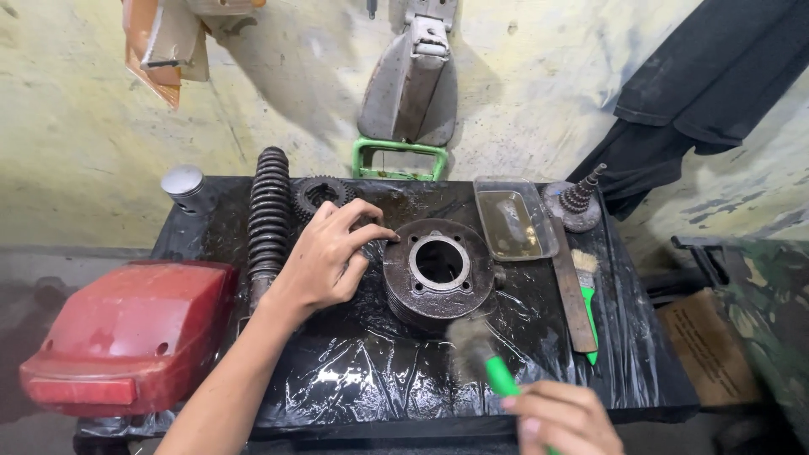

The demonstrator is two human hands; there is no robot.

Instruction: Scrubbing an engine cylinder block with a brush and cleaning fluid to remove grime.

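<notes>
A dark, greasy finned engine cylinder (pixel 438 270) with a round bore stands in the middle of a table covered in black plastic sheet (pixel 371 371). My left hand (pixel 329 257) rests beside its left side, fingertips touching its upper left rim, fingers spread. My right hand (pixel 560 417) at the bottom edge grips a green-handled paint brush (pixel 480 354), whose blurred grey bristles sit just at the cylinder's near side.
A black coil spring shock absorber (pixel 268 223) and a gear (pixel 320 195) lie left of the cylinder. A red plastic cover (pixel 126 333) sits at far left, a silver piston (pixel 187 190) behind. A clear tray of liquid (pixel 511 223), a flat metal bar (pixel 571 295), a second brush (pixel 587 295) and a stepped gear part (pixel 577 205) lie right.
</notes>
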